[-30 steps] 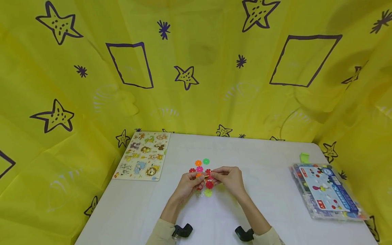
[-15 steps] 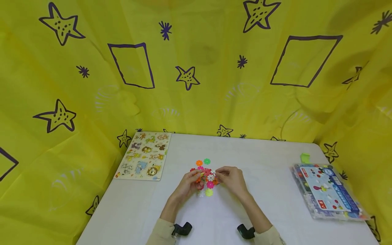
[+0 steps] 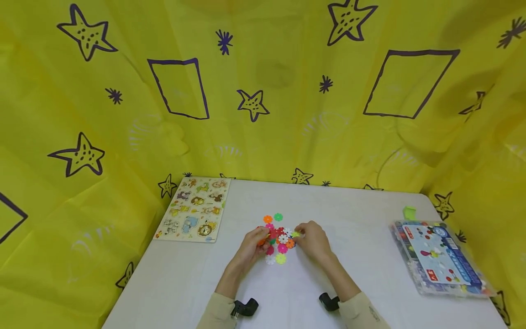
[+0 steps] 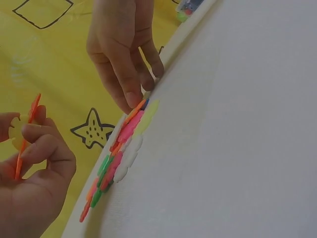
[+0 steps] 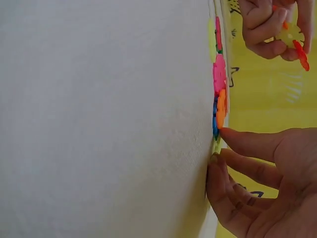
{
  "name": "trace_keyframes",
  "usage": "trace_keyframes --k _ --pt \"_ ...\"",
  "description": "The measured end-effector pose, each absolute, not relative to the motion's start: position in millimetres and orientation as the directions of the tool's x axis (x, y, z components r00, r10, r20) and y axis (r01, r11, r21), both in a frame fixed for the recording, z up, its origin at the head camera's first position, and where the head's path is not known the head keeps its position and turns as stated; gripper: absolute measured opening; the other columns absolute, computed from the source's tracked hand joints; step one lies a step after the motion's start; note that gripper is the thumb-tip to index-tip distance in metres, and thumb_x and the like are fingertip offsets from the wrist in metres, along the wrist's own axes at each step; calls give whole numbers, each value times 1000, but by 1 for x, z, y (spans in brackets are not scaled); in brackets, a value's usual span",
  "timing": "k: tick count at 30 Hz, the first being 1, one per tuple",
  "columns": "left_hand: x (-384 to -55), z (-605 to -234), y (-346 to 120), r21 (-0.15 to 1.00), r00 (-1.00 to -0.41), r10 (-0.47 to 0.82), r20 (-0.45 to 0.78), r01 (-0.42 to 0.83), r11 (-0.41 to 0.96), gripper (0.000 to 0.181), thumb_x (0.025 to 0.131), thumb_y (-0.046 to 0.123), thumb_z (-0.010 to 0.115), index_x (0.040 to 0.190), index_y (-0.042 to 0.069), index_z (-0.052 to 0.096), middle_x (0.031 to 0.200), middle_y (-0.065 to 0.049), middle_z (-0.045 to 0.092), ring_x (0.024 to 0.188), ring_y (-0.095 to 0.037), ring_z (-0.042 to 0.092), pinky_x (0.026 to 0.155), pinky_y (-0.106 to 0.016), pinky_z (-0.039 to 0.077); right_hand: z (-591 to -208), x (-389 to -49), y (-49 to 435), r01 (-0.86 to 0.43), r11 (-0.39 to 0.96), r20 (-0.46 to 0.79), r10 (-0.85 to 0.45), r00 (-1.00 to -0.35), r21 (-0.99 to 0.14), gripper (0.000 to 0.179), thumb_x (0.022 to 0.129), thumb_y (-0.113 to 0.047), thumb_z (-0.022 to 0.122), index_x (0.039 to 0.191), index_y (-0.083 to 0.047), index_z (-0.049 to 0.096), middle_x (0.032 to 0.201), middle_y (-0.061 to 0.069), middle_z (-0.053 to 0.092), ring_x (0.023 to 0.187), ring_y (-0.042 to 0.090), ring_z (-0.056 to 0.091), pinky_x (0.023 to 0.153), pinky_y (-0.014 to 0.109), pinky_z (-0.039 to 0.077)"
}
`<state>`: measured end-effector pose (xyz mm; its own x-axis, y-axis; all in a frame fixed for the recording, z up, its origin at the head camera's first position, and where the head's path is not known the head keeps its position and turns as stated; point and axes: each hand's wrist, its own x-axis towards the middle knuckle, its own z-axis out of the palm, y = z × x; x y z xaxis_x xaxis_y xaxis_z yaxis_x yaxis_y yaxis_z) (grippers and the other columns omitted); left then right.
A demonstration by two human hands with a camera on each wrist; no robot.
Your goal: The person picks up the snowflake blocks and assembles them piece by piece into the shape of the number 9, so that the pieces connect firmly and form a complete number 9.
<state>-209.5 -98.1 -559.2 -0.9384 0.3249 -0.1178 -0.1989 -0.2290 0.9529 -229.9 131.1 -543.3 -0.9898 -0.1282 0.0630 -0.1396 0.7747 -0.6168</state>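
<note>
My left hand (image 3: 249,246) pinches several notched interlocking discs joined together; in the left wrist view an orange-red disc (image 4: 22,153) stands edge-on, slotted into a yellow disc (image 4: 16,133). At the right edge of a loose pile, my right hand (image 3: 314,241) has thumb and fingertips around a yellow-green disc (image 3: 296,234), still down at table level. Beside it in the pile lie a white disc (image 3: 283,239), an orange disc (image 3: 290,243) and a pink disc (image 3: 282,248). From the right wrist, a blue disc (image 5: 215,119) shows under the orange one.
On the white table (image 3: 349,214), an animal puzzle board (image 3: 193,210) lies back left. A clear case of parts (image 3: 441,258) lies at the right, with a green piece (image 3: 409,212) behind it. A yellow patterned curtain (image 3: 279,137) hangs behind the table.
My right hand has come away from the discs in my left hand to the pile's right edge, where it pinches a yellow-green disc. The left hand stays nearly in place, holding its joined discs.
</note>
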Motion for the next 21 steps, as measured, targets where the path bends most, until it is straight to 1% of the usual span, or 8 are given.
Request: trace_keyframes --k 3,5,8,10,12,15,18,21 --pt "-211 -561 -97 948 -950 287 -121 -196 -251 16 108 21 56 98 10 61 88 -1 51 71 -12 46 63 -21 37 -542 -232 134 -115 751 51 -107 -993 -650 20 80 -9 89 95 -3 77 85 5 70 81 21 64 74 39 55" --pt "-212 -562 -96 945 -957 263 -125 -195 -264 13 107 18 56 97 10 61 85 -1 51 70 -12 47 62 -21 37 -541 -232 135 -93 719 45 -86 -995 -688 18 79 -7 89 90 -4 75 78 2 69 71 18 63 67 35 53" --pt "-213 -562 -95 941 -962 244 -126 -194 -276 11 105 14 57 96 9 61 83 -2 51 69 -12 47 61 -21 36 -538 -231 137 -81 655 45 -72 -996 -752 16 79 -5 89 85 -5 74 71 0 67 60 15 63 58 29 51" --pt "-213 -562 -94 942 -962 241 -129 -195 -273 10 105 14 57 97 10 61 83 -2 51 69 -12 47 61 -21 36 -538 -230 137 -81 606 45 -74 -996 -792 14 81 -6 89 86 -7 76 71 -1 68 58 14 64 55 27 50" --pt "-213 -561 -94 945 -961 244 -129 -193 -264 10 105 15 57 98 9 60 84 -2 51 70 -12 47 61 -21 37 -537 -230 136 -85 554 51 -76 -996 -828 12 83 -8 88 87 -9 78 72 -1 70 61 14 66 55 25 50" --pt "-213 -561 -93 947 -960 247 -131 -195 -255 11 106 16 56 98 10 60 84 -2 52 69 -12 46 60 -21 37 -537 -228 134 -102 471 72 -81 -994 -876 10 84 -9 88 90 -10 80 77 -1 74 67 15 70 58 24 54" --pt "-213 -561 -92 946 -961 242 -135 -198 -256 12 106 18 56 98 10 59 82 -2 52 67 -11 45 60 -20 36 -535 -224 131 -113 386 87 -84 -993 -916 8 85 -8 87 90 -10 81 80 1 76 72 22 75 63 28 59" --pt "-212 -561 -91 945 -963 231 -141 -200 -260 14 107 20 56 97 10 59 82 -2 53 66 -10 45 59 -20 36 -532 -218 126 -135 324 113 -85 -990 -936 8 85 -9 87 91 -11 81 82 3 77 76 27 77 67 30 61"
